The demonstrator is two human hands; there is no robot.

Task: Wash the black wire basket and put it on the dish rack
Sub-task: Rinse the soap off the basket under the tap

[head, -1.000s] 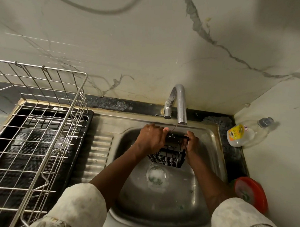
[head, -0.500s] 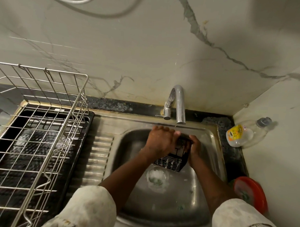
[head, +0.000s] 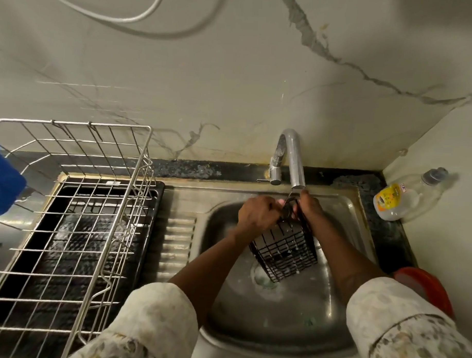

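**Current step: rinsing.** We grip the black wire basket (head: 286,250) with both hands at its upper end, directly beneath the spout of the faucet (head: 294,159). The left hand (head: 257,214) curls its fingers round the rim wires. The right hand (head: 310,211) clasps the opposite side of the same end. Neither hand is free.

**Change.** Compared with the view one second earlier, the basket is no longer near level with its opening upward. It hangs tilted, lower end over the drain (head: 263,279) of the sink (head: 251,326), with one gridded face turned toward us. The hands are closer together.

**Consequence.** We judge that the turn presents a new face to the spout, so washing is in progress, not complete. We cannot tell whether water flows. Pale flecks on the wires may be suds.

The dish rack (head: 71,123) stands left of the sink, well apart from the basket. Transfer is not yet begun.
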